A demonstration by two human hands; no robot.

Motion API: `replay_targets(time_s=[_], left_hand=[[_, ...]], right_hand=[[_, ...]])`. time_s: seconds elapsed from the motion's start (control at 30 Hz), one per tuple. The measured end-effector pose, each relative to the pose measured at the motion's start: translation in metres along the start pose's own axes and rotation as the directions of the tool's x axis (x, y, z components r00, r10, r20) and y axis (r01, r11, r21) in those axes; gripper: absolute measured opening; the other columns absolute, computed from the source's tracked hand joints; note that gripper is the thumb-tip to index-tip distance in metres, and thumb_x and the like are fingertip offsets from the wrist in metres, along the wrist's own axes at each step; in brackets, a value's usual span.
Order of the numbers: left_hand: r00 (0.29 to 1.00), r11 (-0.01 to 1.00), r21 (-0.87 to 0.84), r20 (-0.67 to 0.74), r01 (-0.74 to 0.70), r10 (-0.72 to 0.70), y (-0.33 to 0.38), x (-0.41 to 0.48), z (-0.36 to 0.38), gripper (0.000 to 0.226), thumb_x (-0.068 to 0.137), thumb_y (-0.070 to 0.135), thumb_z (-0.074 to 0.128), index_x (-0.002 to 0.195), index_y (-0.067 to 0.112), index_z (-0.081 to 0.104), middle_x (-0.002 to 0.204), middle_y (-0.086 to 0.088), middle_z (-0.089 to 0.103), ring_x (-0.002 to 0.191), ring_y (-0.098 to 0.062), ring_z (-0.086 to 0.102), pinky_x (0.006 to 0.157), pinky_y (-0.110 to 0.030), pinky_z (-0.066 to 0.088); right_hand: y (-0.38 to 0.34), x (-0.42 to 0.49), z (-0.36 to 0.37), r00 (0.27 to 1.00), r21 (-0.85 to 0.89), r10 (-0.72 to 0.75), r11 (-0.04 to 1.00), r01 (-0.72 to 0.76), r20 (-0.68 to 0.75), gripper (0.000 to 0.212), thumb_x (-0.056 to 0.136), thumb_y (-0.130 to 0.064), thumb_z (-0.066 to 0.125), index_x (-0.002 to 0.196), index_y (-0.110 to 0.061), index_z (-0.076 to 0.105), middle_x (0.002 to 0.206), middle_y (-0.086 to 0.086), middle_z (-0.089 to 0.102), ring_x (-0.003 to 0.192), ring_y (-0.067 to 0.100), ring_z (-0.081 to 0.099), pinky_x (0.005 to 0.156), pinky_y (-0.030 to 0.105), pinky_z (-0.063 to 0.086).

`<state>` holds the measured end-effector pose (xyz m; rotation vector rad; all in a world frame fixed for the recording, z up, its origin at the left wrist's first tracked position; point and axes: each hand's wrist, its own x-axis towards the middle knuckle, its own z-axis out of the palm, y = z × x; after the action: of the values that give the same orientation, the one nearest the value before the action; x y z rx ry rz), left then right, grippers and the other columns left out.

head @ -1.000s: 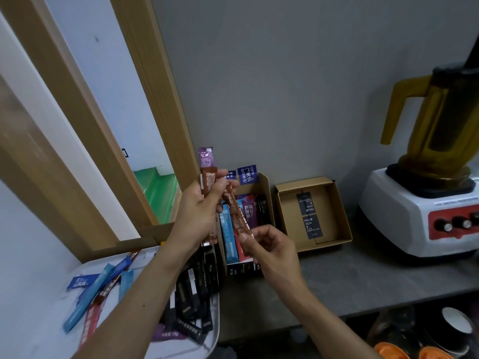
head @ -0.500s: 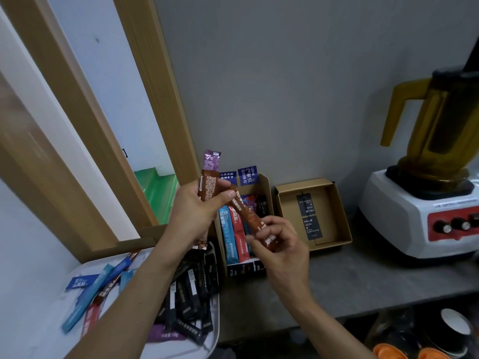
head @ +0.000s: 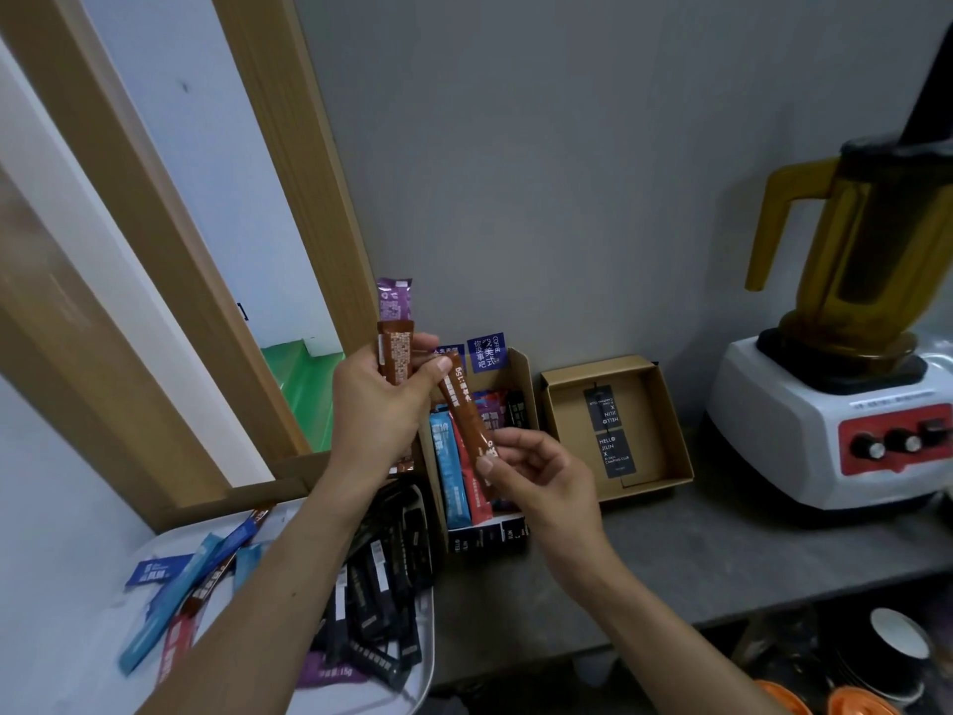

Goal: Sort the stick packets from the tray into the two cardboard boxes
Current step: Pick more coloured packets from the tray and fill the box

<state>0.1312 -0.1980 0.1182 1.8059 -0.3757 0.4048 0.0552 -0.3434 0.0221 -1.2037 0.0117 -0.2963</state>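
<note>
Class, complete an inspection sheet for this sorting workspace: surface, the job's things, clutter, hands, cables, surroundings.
Surface: grey counter, white tray at left.
Job's things: black packets and blue packets on the tray; left box holds coloured packets; right box shows two black tags.
Clutter: blender on the counter, right.
Hands: left hand grips upright packets; right hand pinches slanted brown packet.
Cables: nothing seen.
Surroundings: grey wall, wooden frame, cups below the counter.
</note>
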Motion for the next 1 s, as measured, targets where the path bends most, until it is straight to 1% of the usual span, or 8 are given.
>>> replay_targets(time_s=[0.17, 0.3, 0.43, 0.57, 0.8, 0.87, 0.93, 1.0], left_hand=[[1.000, 0.990, 0.139, 0.003, 0.007, -0.007, -0.005, -0.007, -0.008, 0.012, 0.090, 0.027, 0.075, 0.102, 0.024, 0.071, 0.095, 0.014, 0.071, 0.091, 0.015, 0.065, 0.062, -0.002, 0.048], [0.958, 0.966, 0.227, 0.226, 0.121, -0.173, -0.004, -0.019, -0.023, 0.010, 0.082, 0.022, 0.083, 0.086, 0.022, 0.074, 0.087, 0.006, 0.075, 0.087, 0.007, 0.069, 0.064, -0.015, 0.052], [0.851, 0.939, 0.278, 0.424, 0.202, -0.309, 0.001, -0.029, -0.022, 0.017, 0.075, 0.024, 0.089, 0.081, 0.017, 0.075, 0.088, 0.019, 0.076, 0.086, 0.005, 0.071, 0.063, -0.017, 0.057], [0.949, 0.957, 0.262, 0.251, 0.122, -0.189, 0.008, -0.018, -0.022, 0.020, 0.075, 0.038, 0.085, 0.090, 0.028, 0.076, 0.090, 0.016, 0.077, 0.086, 0.007, 0.070, 0.068, -0.016, 0.053], [0.940, 0.928, 0.371, 0.314, 0.006, -0.132, 0.009, 0.003, 0.007, 0.010, 0.086, 0.032, 0.081, 0.094, 0.032, 0.075, 0.090, 0.015, 0.074, 0.081, 0.002, 0.070, 0.071, -0.019, 0.050], [0.946, 0.885, 0.465, 0.291, -0.012, -0.141, 0.005, 0.010, 0.018, 0.006, 0.089, 0.029, 0.078, 0.093, 0.029, 0.073, 0.088, 0.014, 0.071, 0.077, 0.000, 0.065, 0.062, -0.017, 0.043], [0.944, 0.793, 0.606, 0.296, -0.070, -0.143, 0.000, 0.018, 0.032, 0.006, 0.092, 0.023, 0.074, 0.097, 0.020, 0.072, 0.086, 0.005, 0.069, 0.074, -0.008, 0.063, 0.056, -0.021, 0.040], [0.936, 0.708, 0.698, 0.309, -0.103, -0.168, -0.007, 0.026, 0.045, 0.005, 0.090, 0.014, 0.071, 0.094, 0.011, 0.069, 0.084, -0.004, 0.067, 0.075, -0.022, 0.065, 0.057, -0.028, 0.044]], right_hand=[[-0.011, 0.002, -0.002, 0.985, 0.227, 0.163, 0.963, -0.148, -0.049, 0.037, 0.084, -0.007, 0.076, 0.118, -0.016, 0.067, 0.118, 0.012, 0.072, 0.109, 0.028, 0.073, 0.085, 0.041, 0.061], [-0.028, 0.008, -0.003, 0.976, 0.491, 0.167, 0.868, -0.077, -0.143, 0.039, 0.085, -0.015, 0.075, 0.122, -0.012, 0.063, 0.117, 0.010, 0.075, 0.105, 0.020, 0.076, 0.080, 0.031, 0.060], [-0.033, 0.014, 0.000, 0.986, 0.213, 0.058, 0.977, -0.024, -0.156, 0.035, 0.083, -0.025, 0.077, 0.113, -0.010, 0.066, 0.107, 0.005, 0.078, 0.102, 0.018, 0.076, 0.078, 0.030, 0.059], [-0.029, 0.017, -0.004, 0.987, -0.221, -0.102, 0.972, 0.073, -0.122, 0.025, 0.087, -0.028, 0.076, 0.109, -0.019, 0.070, 0.104, -0.003, 0.076, 0.097, 0.009, 0.075, 0.077, 0.027, 0.063], [-0.010, 0.009, 0.003, 0.988, -0.296, -0.123, 0.951, 0.091, -0.090, 0.014, 0.090, -0.024, 0.075, 0.103, -0.026, 0.071, 0.099, -0.005, 0.076, 0.093, 0.002, 0.073, 0.072, 0.017, 0.059], [0.005, 0.008, -0.003, 0.959, -0.524, -0.268, 0.833, 0.180, -0.096, 0.010, 0.093, -0.025, 0.073, 0.102, -0.026, 0.067, 0.103, -0.010, 0.068, 0.094, -0.001, 0.068, 0.071, 0.012, 0.055], [0.023, 0.007, -0.010, 0.919, -0.794, -0.390, 0.540, 0.279, 0.057, 0.011, 0.094, -0.035, 0.067, 0.103, -0.029, 0.064, 0.107, -0.014, 0.059, 0.092, 0.001, 0.062, 0.072, 0.015, 0.055], [0.039, 0.006, -0.012, 0.900, -0.898, -0.346, 0.251, 0.362, 0.266, 0.017, 0.093, -0.038, 0.065, 0.108, -0.029, 0.065, 0.112, -0.012, 0.058, 0.094, 0.003, 0.058, 0.076, 0.019, 0.055]])
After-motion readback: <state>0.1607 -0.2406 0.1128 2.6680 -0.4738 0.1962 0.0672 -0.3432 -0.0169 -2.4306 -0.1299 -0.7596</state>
